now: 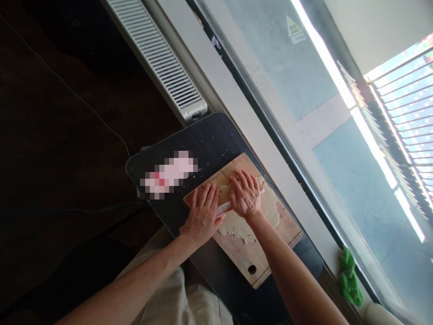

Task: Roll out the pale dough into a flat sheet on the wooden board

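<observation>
A pale, shiny rolling pin lies across a sheet of dough on a wooden cutting board. My left hand is over the pin's left end, its fingers forward and its thumb on the near side. Curved over the other end is my right hand, with a short tip of the pin showing past it. Both palms hide most of the pin. The dough is flat and ragged at its edges, and part of it is covered by my hands.
The board rests on a dark ribbed table dotted with crumbs. A blurred-out pink and white item lies at its left. Beyond stand a radiator and a window sill. A green cloth is at right.
</observation>
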`<move>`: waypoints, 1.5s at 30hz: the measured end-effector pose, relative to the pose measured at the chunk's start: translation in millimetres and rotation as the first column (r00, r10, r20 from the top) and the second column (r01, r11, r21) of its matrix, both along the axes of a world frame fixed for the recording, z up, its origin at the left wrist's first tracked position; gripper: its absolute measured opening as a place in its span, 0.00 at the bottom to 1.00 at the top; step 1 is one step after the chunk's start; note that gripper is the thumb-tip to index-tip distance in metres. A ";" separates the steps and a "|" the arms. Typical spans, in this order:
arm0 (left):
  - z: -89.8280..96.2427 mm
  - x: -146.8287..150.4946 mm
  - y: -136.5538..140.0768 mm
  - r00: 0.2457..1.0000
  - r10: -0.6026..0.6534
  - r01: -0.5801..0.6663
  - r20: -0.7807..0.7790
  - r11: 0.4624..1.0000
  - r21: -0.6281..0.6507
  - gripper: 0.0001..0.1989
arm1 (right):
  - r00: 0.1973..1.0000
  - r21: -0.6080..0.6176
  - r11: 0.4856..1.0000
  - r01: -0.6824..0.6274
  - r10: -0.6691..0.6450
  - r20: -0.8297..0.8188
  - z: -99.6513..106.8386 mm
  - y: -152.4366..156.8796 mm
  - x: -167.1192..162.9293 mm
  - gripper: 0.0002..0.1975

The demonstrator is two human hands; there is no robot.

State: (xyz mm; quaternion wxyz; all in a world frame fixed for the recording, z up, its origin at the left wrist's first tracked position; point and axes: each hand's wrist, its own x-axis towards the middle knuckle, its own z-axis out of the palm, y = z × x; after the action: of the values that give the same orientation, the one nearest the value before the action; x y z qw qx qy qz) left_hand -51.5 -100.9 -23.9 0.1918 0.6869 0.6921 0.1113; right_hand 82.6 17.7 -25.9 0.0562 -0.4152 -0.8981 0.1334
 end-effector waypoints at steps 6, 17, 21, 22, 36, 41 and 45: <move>-7.0 -13.9 -6.0 0.998 -0.005 0.000 0.066 0.997 0.081 0.27 | 1.000 -0.039 0.999 -0.008 0.007 -0.015 -2.5 33.6 -62.3 0.27; -1.8 -47.0 -79.4 1.000 0.000 -0.001 -0.022 0.999 -0.048 0.20 | 0.999 -0.042 0.998 0.036 -0.037 -0.025 1.4 -33.5 -66.4 0.23; -4.4 -54.3 -79.1 0.998 -0.034 0.031 -0.043 0.997 -0.071 0.25 | 0.999 -0.041 0.999 0.021 -0.022 -0.035 2.6 -19.5 -86.1 0.23; -3.7 -54.2 -79.1 0.998 -0.046 0.043 -0.045 0.996 -0.074 0.26 | 0.999 -0.039 0.999 0.023 -0.025 -0.042 3.0 -24.6 -79.1 0.23; 2.2 -53.6 -77.6 0.994 -0.077 0.065 -0.081 0.989 -0.132 0.26 | 1.000 -0.067 0.998 -0.011 0.010 -0.011 7.2 -47.4 -45.3 0.24; 0.7 -48.3 -83.5 0.994 -0.094 0.087 -0.051 0.988 -0.125 0.27 | 1.000 -0.049 0.999 -0.009 0.011 0.027 4.8 -61.9 -35.0 0.27; -2.0 -57.7 -74.9 0.996 -0.035 0.022 -0.087 0.989 -0.145 0.27 | 1.000 -0.053 0.999 0.004 -0.004 0.002 -0.8 -26.9 -80.0 0.31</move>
State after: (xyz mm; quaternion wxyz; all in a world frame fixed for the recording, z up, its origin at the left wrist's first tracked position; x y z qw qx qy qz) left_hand -109.1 -175.8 -25.8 0.2115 0.6852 0.6964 0.0275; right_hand 2.6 -9.3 -26.7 0.0446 -0.4183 -0.8935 0.1568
